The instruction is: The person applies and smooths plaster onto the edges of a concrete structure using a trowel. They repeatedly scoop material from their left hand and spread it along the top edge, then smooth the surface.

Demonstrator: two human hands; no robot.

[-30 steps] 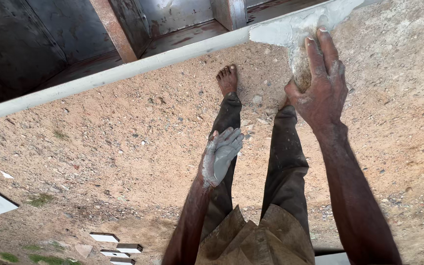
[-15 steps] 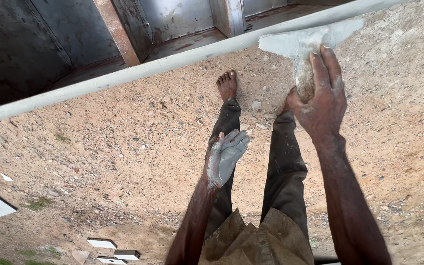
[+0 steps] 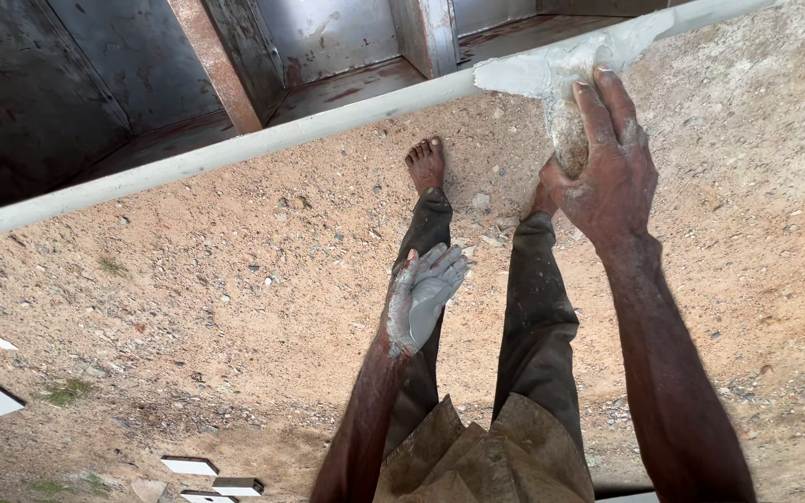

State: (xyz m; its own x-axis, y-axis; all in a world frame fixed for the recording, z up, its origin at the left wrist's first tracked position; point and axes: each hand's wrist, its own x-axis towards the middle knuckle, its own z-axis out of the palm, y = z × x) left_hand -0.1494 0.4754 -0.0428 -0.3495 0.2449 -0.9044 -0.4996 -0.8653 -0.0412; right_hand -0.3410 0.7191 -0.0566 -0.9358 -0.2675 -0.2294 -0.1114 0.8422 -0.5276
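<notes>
On white bar (image 3: 235, 149) — right hand (image 3: 607, 172) clamps a pad (image 3: 567, 138) against wet filler (image 3: 552, 70); left hand (image 3: 426, 293) hangs open, fingers spread, grey-coated

Over the last second the right hand (image 3: 607, 163), closed around a gritty sanding block (image 3: 568, 140), has slid toward 11 o'clock along the white bar (image 3: 263, 144), so the block now presses the smeared grey-white filler patch (image 3: 552, 70) just below the bar's edge. The left hand (image 3: 424, 296), coated in pale filler, has drifted slightly toward 3 o'clock, its fingers spreading looser.
</notes>
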